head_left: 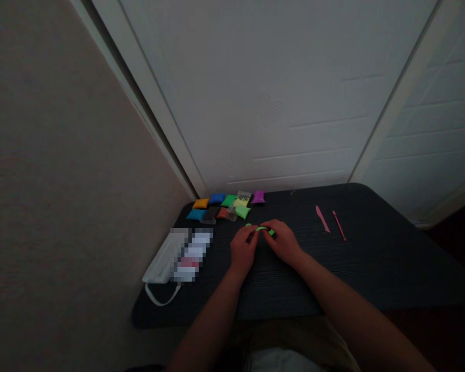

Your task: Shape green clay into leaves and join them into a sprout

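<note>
Both my hands meet over the middle of the dark table, fingers pinched on a thin, bent strip of bright green modelling clay (261, 228). My left hand (243, 249) grips its left part, and a bit of green shows past those fingertips. On the other side my right hand (282, 241) holds the strip between thumb and fingers, with more green showing below the fingers. Just behind my left hand lies a light green clay packet (243, 212). Fingers cover part of the strip, so its full length is hidden.
Several coloured clay packets (217, 198) lie at the table's back left, a purple packet (258, 197) at their right end. A pink knife-like tool (322, 219) and a thin pink stick (339, 226) rest to the right. A white power bank (167, 256) with a cable sits left, beside a blurred-out phone-like object (194, 256).
</note>
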The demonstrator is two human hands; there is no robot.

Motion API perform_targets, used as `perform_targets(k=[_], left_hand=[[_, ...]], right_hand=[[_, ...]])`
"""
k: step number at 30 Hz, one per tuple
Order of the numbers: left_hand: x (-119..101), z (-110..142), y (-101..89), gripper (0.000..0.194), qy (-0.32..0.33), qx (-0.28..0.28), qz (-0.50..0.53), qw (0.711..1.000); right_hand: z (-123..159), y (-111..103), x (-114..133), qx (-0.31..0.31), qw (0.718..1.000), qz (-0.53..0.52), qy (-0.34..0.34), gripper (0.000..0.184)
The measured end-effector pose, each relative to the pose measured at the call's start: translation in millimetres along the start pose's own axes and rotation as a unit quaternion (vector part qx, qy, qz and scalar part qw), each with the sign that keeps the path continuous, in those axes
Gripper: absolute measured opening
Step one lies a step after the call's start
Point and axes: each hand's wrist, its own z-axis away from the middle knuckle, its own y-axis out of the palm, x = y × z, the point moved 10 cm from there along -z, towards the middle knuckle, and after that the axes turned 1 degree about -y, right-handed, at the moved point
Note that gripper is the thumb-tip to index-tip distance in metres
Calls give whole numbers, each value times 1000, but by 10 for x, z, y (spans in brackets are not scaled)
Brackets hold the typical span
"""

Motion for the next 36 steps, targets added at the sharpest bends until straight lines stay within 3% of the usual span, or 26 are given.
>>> perform_targets(k=[16, 36], left_hand=[[26, -4, -11, 19, 6, -3, 11, 1000], [61, 24, 19, 18, -17, -1, 7, 1000]], right_hand=[[6, -10, -23, -33, 999, -26, 11, 16], [5, 68, -38, -4, 999, -35, 20, 14]])
